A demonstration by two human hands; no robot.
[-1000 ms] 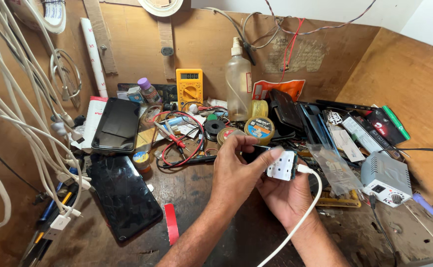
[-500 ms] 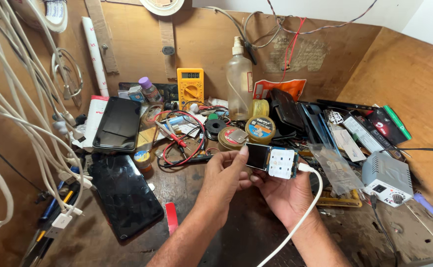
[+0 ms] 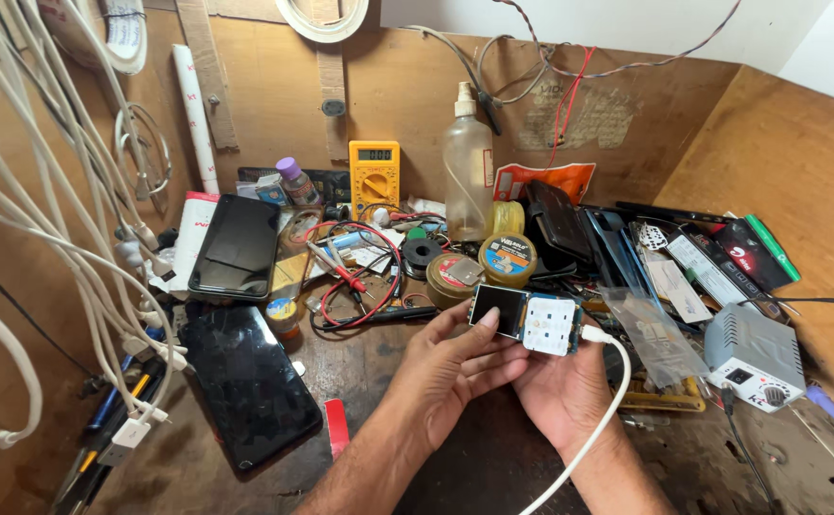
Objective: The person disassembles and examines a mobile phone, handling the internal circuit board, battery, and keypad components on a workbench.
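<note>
Both my hands hold a small keypad phone [image 3: 528, 319] over the middle of the wooden bench; it has a dark screen on the left and a white keypad on the right. My left hand [image 3: 450, 367] grips its left end, thumb at the screen's lower edge. My right hand [image 3: 562, 386] supports it from below and the right. A white cable [image 3: 600, 420] is plugged into the phone's right end and runs down past my right wrist.
Two black smartphones [image 3: 247, 381] [image 3: 236, 246] lie at the left beside hanging white cables [image 3: 74, 257]. Behind the hands stand a yellow multimeter [image 3: 374, 176], a spray bottle [image 3: 467, 172], round tins [image 3: 507, 257] and red probe leads [image 3: 360, 277]. A grey box [image 3: 752, 355] sits at the right.
My left hand, which covered the phone's left part a second ago, has slid down and back. The dark screen is now uncovered. The phone has stayed in about the same place.
</note>
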